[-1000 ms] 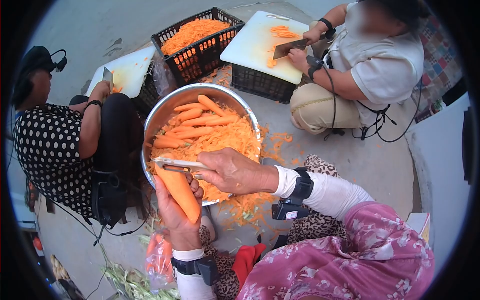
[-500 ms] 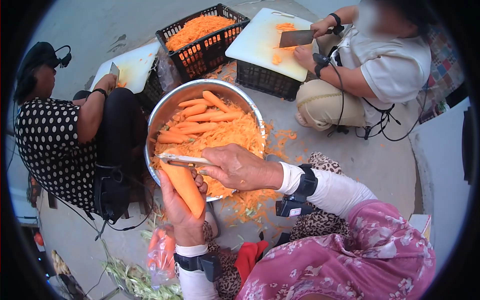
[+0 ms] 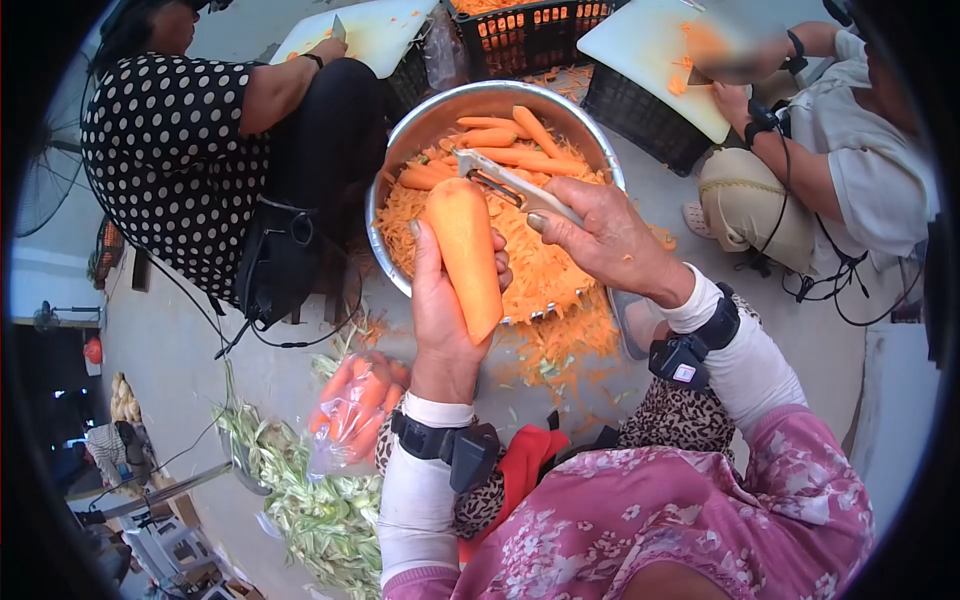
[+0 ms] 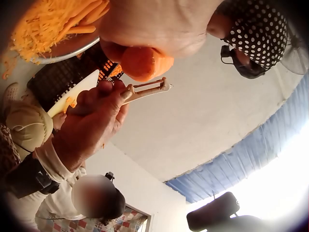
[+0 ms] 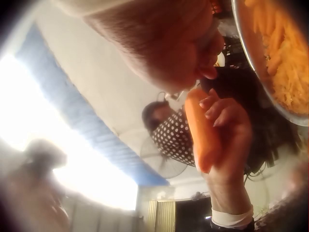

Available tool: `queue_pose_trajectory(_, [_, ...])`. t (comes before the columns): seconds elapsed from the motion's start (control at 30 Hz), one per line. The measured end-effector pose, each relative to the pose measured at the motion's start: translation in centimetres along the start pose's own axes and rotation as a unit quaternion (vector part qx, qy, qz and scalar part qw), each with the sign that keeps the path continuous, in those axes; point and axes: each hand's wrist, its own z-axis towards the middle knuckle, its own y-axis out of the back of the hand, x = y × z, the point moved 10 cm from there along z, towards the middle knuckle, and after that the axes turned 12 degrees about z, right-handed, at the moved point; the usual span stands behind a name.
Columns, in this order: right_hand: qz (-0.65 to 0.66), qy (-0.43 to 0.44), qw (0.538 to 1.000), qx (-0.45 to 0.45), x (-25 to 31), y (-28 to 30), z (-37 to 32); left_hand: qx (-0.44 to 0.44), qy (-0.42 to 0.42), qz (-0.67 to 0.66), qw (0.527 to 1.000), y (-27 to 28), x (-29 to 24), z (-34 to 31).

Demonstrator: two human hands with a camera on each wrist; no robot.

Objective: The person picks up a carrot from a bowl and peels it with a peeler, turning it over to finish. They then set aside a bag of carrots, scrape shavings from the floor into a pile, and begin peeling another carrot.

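Bright light [image 4: 275,169] borders blue ridged panels [image 4: 241,157]; the wall [image 4: 130,171] is pale, the floor [image 3: 815,350] grey.

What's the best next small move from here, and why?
Probably bring the peeler down onto the upper end of the large carrot. The left hand grips the carrot upright over the bowl's near edge, and the right hand holds the peeler beside its top, with the blade off the surface.
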Motion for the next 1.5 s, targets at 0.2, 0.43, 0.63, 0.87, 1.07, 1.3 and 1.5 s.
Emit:
queue_pose_trajectory(0.2, [0.109, -0.019, 0.994, -0.014, -0.8, 0.3, 0.5, 0.046, -0.011, 0.018, 0.999, -0.7, -0.2, -0.1])
queue_pose_trajectory(0.43, [0.161, -0.067, 0.983, -0.056, -0.5, 0.8, 0.7, 0.068, -0.024, 0.067, 0.995, -1.0, 0.0, -0.2])
queue_pose_trajectory(0.63, [0.175, -0.077, 0.981, -0.035, -0.4, 0.4, 1.0, -0.010, -0.064, 0.088, 0.994, -1.0, -0.4, 0.2])
queue_pose_trajectory(0.87, [0.203, -0.099, 0.973, -0.049, -1.6, 0.3, 0.9, 0.038, -0.008, 0.114, 0.993, -1.1, 0.8, 0.2])
queue_pose_trajectory(1.07, [0.195, -0.087, 0.976, -0.039, -2.1, 0.1, 0.9, 0.044, 0.039, 0.035, 0.998, -1.1, 1.2, 0.2])
queue_pose_trajectory(1.3, [0.181, -0.107, 0.977, -0.021, -1.0, -0.5, 0.6, 0.033, 0.042, 0.032, 0.998, -0.7, 1.3, 0.1])
queue_pose_trajectory(1.5, [0.097, -0.069, 0.993, -0.026, -2.0, -1.5, 0.4, -0.058, 0.039, 0.083, 0.994, 1.2, 2.8, 0.6])
